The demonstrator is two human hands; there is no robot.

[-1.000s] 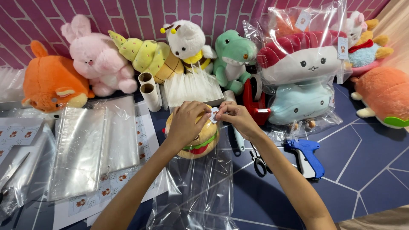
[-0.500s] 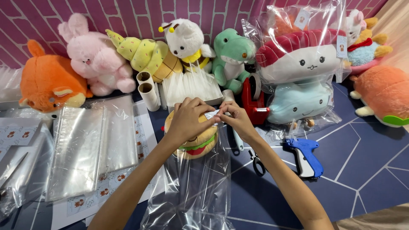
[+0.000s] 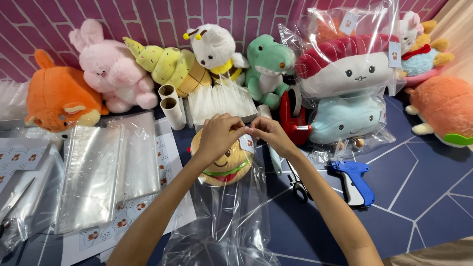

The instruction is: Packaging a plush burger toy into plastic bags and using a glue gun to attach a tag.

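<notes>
A small burger-shaped plush toy [image 3: 225,167] with a smiling face lies on a clear plastic bag [image 3: 224,221] in the middle of the dark blue mat. My left hand [image 3: 218,135] rests on top of the plush and pinches at its upper edge. My right hand [image 3: 268,134] meets it there, fingertips together, holding a small paper tag [image 3: 246,144] attached to the plush. Both forearms reach in from the bottom of the view.
Plush toys line the pink brick wall: orange fox [image 3: 59,101], pink rabbit [image 3: 111,66], green dinosaur [image 3: 268,69], bagged sushi plush [image 3: 347,71]. A red tape dispenser [image 3: 294,118], blue tagging gun [image 3: 354,181], scissors [image 3: 298,184], stacked clear bags [image 3: 106,167] and sticker sheets [image 3: 17,160] lie around.
My hands have shifted slightly down and together over the top of the burger plush; the fingertips now meet at its tag. The plush stays in place.
</notes>
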